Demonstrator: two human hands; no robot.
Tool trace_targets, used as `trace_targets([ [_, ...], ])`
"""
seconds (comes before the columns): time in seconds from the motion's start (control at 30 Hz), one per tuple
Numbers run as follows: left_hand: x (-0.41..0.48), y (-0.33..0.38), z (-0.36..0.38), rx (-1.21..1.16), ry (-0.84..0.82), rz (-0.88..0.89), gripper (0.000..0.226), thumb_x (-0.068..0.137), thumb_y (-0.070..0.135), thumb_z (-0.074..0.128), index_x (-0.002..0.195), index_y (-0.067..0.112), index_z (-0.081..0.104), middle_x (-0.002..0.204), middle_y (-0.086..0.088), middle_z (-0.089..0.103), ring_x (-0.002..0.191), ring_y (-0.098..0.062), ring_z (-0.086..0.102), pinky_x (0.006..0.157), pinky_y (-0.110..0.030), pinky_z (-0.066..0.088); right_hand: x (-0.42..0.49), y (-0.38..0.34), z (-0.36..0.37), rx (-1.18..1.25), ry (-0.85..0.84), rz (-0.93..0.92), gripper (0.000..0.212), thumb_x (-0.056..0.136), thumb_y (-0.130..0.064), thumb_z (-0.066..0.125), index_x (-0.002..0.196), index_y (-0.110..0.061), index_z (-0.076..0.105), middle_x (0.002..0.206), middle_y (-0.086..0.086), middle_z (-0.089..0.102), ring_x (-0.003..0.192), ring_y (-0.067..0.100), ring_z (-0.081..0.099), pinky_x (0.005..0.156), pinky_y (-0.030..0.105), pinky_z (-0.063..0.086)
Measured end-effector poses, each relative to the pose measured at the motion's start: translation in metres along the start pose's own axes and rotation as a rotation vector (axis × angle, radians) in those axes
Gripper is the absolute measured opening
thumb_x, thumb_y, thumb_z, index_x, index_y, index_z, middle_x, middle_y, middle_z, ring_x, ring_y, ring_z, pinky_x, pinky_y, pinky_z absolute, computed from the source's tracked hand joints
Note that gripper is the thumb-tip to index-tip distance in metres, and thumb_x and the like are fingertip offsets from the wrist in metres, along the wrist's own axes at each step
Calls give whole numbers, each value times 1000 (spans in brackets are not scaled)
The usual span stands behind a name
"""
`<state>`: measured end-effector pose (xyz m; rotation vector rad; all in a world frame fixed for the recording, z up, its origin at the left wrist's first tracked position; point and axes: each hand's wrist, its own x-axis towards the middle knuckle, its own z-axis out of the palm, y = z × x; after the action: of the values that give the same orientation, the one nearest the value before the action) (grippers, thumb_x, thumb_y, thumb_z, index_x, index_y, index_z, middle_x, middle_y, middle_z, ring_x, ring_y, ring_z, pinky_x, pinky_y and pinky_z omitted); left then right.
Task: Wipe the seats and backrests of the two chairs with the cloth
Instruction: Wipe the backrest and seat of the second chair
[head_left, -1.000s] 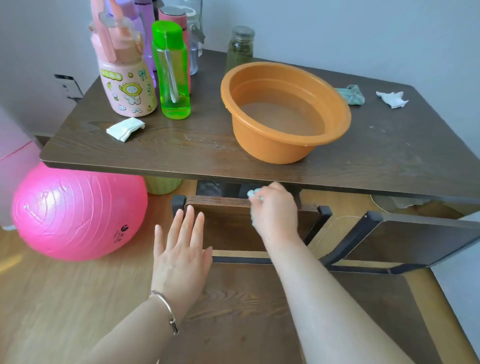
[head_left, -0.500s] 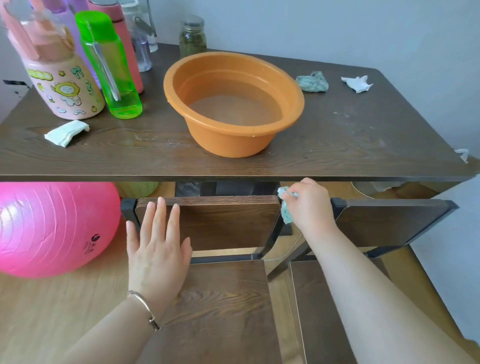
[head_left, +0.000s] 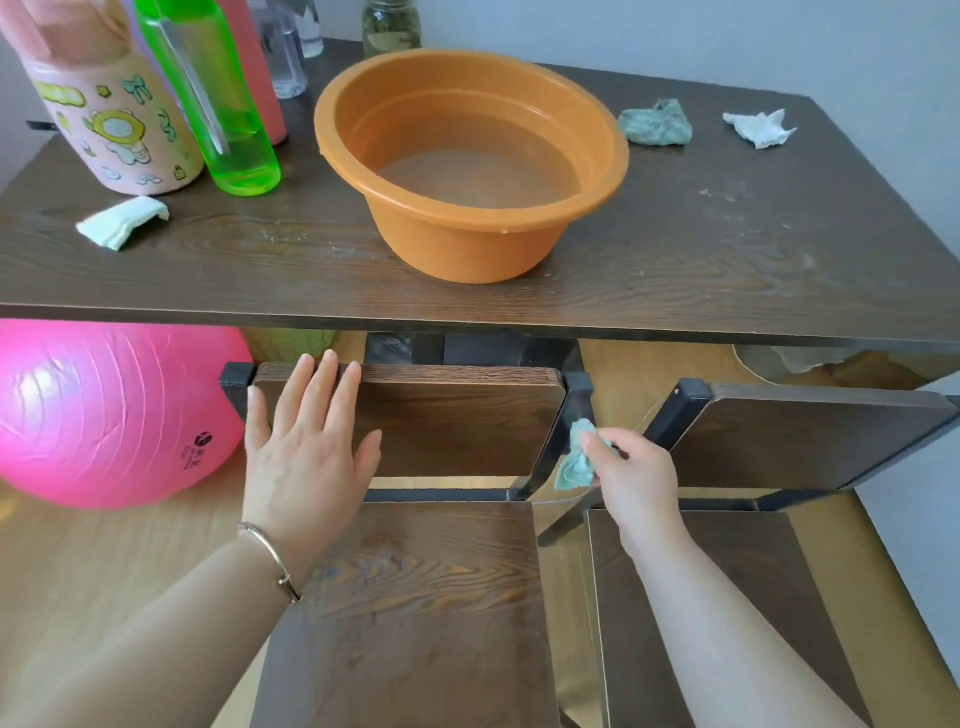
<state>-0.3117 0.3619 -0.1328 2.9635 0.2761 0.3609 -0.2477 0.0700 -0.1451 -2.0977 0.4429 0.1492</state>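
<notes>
Now that it is drawn off the backrest (head_left: 457, 421), cloth (head_left: 574, 460): pinched in right hand (head_left: 639, 478) at its 3 o'clock edge.
Left hand (head_left: 306, 447): laid flat on backrest, fingers straight.
Right chair (head_left: 810, 436): likely next.

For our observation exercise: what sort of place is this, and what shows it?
Probably a room in a home: a wooden table bearing an orange basin and drink bottles, two chairs, a pink exercise ball.
</notes>
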Motion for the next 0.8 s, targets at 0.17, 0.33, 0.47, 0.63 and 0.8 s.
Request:
trace_targets([
  [0.17, -17, 1, 9, -53, 32, -6, 68, 90, 31, 59, 150, 13, 32, 160, -8, 23, 150, -24, 12, 117, -59, 13, -13, 10, 27, 333, 68, 127, 22, 91, -33, 67, 112, -28, 67, 98, -12, 66, 96, 10, 66, 75, 27, 59],
  [0.33, -49, -1, 31, -86, -46, -45, 69, 92, 29, 56, 152, 15, 26, 162, -6, 17, 150, -22, 8, 118, -57, 13, -31, 6, 62, 435, 214, 96, 25, 91, -40, 66, 114, -29, 68, 104, -13, 68, 100, 7, 65, 81, 29, 60],
  [0.47, -75, -14, 55, -63, -184, -147, 68, 93, 31, 54, 152, 16, 24, 162, -4, 17, 150, -21, 8, 118, -57, 12, -43, -9, 99, 316, 309, -166, 19, 92, -39, 65, 108, -29, 68, 104, -14, 67, 101, 5, 65, 79, 29, 60],
  [0.63, -105, -39, 70, -43, -317, -273, 69, 93, 36, 52, 153, 16, 23, 162, -4, 17, 150, -21, 9, 118, -57, 11, -65, -8, 159, 234, 273, -354, 17, 92, -26, 68, 104, -15, 71, 106, -6, 65, 100, 9, 63, 81, 24, 57],
  [0.8, -126, -58, 76, -50, -368, -343, 68, 96, 41, 45, 154, 18, 18, 163, -2, 12, 150, -20, 4, 119, -55, 8, -86, -5, 217, 294, 170, -295, 12, 90, -20, 71, 99, -14, 75, 102, -6, 67, 95, 7, 64, 78, 10, 50],
])
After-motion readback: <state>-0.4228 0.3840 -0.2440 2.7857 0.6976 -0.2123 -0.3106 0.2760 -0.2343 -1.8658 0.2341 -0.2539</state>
